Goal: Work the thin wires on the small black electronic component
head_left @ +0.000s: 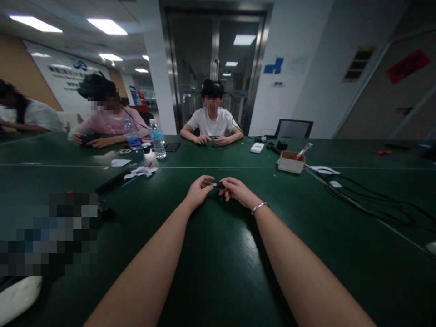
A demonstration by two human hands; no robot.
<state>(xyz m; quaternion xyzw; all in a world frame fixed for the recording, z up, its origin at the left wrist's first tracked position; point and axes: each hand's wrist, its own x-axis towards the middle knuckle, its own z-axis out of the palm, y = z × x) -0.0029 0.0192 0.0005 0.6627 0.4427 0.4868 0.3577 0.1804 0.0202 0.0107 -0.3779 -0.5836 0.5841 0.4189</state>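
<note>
Between my two hands, above the green table [218,254], is a small black stick with a silvery end [219,185]; it looks like a USB stick, though it is too small to be sure. My right hand [238,190] pinches the black part between thumb and fingers. On the other side, the thumb and fingertips of my left hand [200,190] close around the silvery end. A silver bracelet [259,208] circles my right wrist.
Two water bottles [157,140] stand at the back left near a dark phone [172,146]. Crumpled white paper [141,171] lies nearer. To the right are an open box [291,162] and looped black cables [371,195]. Across the table sits a person [213,120], hands on the tabletop.
</note>
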